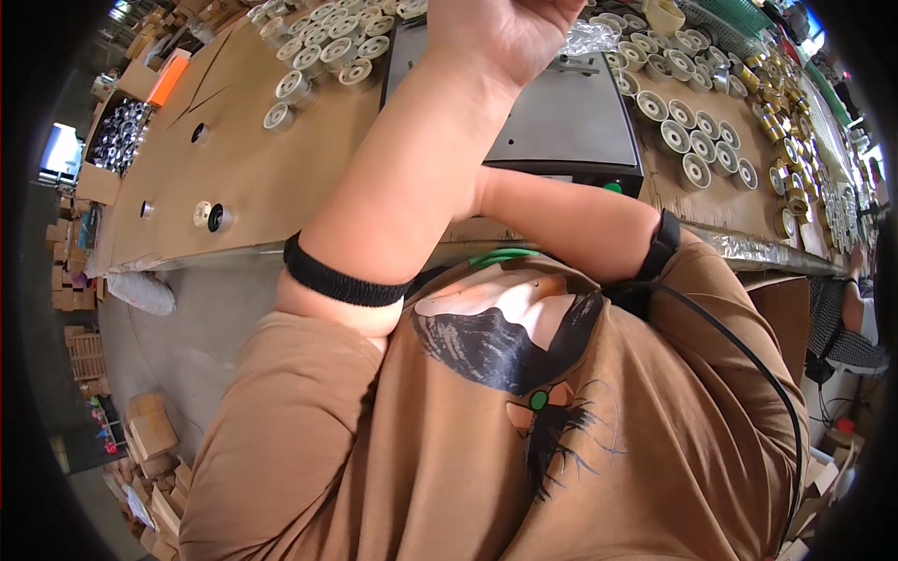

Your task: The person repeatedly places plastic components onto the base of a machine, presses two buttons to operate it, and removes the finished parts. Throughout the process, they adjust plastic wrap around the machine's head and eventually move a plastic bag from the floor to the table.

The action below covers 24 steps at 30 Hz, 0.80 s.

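My left forearm reaches up across the middle, and my left hand (500, 42) lies at the top edge above a grey flat-topped machine (571, 126). Its fingers are mostly cut off by the picture's edge, so whether it holds anything does not show. Crumpled clear plastic film (591, 37) is beside it, on the machine's far side. My right forearm comes in from the right along the machine's near edge and passes behind my left forearm, which hides my right hand. A green button (613, 188) shows on the machine's front right corner.
Pale round spool-like parts (341, 51) stand at the far left, with more such parts (697, 140) on the right. Gold-coloured rings (793, 182) line the far right. Several loose small parts (218, 218) lie on the cardboard-covered table (271, 178). A carton of dark parts (122, 131) stands left.
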Tool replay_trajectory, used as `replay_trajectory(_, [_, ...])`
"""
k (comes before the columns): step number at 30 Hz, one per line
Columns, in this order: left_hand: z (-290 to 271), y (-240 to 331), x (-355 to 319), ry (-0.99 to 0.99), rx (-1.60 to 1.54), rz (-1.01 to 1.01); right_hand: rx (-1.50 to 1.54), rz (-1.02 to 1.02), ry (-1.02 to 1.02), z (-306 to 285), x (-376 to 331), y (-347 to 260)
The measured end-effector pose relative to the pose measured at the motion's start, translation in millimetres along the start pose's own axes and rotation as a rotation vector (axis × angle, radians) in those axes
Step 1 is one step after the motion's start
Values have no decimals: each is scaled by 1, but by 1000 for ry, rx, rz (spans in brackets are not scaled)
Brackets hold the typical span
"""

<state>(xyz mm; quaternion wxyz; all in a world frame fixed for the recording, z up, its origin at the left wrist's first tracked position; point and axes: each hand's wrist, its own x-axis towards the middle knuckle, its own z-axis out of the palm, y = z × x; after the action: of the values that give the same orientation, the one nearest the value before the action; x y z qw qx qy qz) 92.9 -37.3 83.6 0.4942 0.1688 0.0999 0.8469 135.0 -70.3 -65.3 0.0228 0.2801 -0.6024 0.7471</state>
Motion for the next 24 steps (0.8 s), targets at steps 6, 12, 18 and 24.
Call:
replay_trajectory(6, [17,5,-12,-26,22,43,130,-28,-122,-17,34,91])
replay_trajectory(12, [-12,10,-15,64,172,-61,475,328,141,12,15,-1])
replay_trajectory(18, [-77,95,-10,163,1356,380,-595,396,78,-8,-19,-34])
replay_trajectory(24, [-158,199,-78,240,2553,82,-1076,282,168,-39,-63,-89])
